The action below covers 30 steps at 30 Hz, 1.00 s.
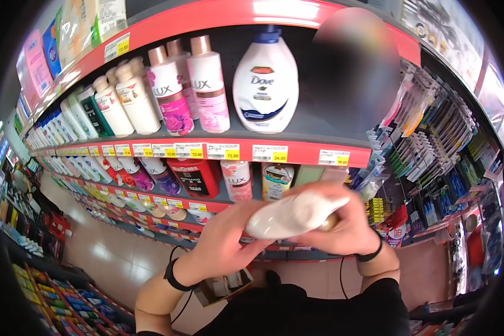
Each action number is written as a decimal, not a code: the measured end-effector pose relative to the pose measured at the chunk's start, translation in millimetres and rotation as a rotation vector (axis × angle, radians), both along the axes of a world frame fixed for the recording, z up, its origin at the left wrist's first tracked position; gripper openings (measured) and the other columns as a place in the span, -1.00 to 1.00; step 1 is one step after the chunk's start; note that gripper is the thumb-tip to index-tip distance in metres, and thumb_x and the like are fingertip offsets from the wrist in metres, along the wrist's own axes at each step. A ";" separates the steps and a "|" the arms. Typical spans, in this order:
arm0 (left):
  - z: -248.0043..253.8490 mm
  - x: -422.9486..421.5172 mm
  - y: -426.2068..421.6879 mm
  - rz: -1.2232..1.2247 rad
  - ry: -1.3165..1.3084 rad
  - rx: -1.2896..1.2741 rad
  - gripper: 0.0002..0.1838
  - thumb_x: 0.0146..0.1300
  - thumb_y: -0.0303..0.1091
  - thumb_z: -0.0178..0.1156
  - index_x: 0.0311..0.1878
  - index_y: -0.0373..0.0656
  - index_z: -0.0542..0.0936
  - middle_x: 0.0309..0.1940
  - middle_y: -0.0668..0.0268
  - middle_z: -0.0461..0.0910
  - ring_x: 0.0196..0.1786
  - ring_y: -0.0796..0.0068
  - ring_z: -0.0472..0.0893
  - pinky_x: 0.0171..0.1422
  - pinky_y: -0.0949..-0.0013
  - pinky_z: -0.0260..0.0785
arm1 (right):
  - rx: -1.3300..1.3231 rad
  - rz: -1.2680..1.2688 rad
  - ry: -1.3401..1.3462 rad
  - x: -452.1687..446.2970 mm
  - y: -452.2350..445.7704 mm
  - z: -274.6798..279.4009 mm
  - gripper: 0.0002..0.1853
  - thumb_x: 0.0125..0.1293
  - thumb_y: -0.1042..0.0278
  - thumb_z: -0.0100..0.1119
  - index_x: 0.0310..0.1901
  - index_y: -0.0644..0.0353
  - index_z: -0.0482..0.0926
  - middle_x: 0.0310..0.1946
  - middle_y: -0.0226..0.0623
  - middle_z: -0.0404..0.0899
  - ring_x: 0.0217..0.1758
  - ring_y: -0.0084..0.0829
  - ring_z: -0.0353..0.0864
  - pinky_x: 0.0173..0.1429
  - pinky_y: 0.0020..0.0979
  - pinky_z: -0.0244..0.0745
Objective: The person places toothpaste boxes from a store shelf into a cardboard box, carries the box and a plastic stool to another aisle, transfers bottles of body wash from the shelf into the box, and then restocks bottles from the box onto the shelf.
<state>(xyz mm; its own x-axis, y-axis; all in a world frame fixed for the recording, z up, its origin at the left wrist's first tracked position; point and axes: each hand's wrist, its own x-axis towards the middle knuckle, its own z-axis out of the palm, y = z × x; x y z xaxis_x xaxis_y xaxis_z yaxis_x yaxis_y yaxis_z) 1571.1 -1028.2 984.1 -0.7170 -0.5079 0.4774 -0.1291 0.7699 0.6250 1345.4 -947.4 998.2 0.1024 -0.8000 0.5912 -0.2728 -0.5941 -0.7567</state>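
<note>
My left hand (221, 243) is wrapped round the body of a glossy white pump bottle (274, 218), seen from above and tilted, its pump top pointing right. Around the pump end, the fingers of my right hand (347, 232) are closed. A small gold-coloured round piece (329, 223) shows beneath the pump, beside my right palm; what it belongs to is hidden. Ahead on the shelf stands a large white Dove bottle (266, 84) with a blue pump. To its left are pink and white LUX bottles (209, 87) with rose-gold caps.
A red shelf edge (347, 155) with price tags runs across in front. More bottles, including a LUX one (237, 180), fill the shelf below. Toothbrush packs (425, 123) hang at the right. An open cardboard box (224, 288) is on the floor near my body.
</note>
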 end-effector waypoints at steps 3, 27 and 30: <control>40.9 -36.1 0.7 -0.089 0.131 -0.101 -0.46 0.09 -0.48 0.39 0.18 -0.20 0.49 0.00 0.08 0.60 -0.03 0.02 0.64 -0.03 0.20 0.54 | -0.200 -0.170 0.061 -27.9 14.0 36.7 -0.26 -0.18 0.41 0.67 0.11 0.33 0.50 0.06 -0.11 0.56 0.09 -0.24 0.61 0.18 -0.23 0.52; 71.7 -137.9 -51.3 0.108 0.354 -0.205 -0.52 0.28 -0.40 0.22 0.18 -0.33 0.27 -0.08 -0.13 0.57 -0.02 -0.14 0.62 -0.04 0.02 0.46 | -0.344 -0.230 0.050 -102.7 -62.5 90.8 -0.31 0.15 0.55 0.41 0.35 0.20 0.41 -0.07 -0.34 0.63 -0.22 -0.71 0.57 -0.29 -0.61 0.47; 72.0 -135.7 -49.5 0.101 0.378 -0.106 -0.54 0.29 -0.38 0.23 0.14 -0.34 0.30 -0.10 -0.11 0.57 -0.05 -0.10 0.63 -0.07 0.06 0.47 | -0.489 -0.201 0.121 -101.6 -67.5 94.4 -0.33 0.15 0.54 0.40 0.34 0.20 0.43 0.09 -0.26 0.59 0.00 -0.54 0.59 0.03 -0.48 0.52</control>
<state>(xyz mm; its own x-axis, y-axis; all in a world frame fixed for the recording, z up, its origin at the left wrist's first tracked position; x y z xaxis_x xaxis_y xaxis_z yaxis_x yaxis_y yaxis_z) 1435.4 -1077.6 1056.1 -0.4301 -0.5005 0.7514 0.0165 0.8277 0.5609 1243.8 -1014.9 1092.5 0.0657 -0.4450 0.8931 -0.4855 -0.7962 -0.3610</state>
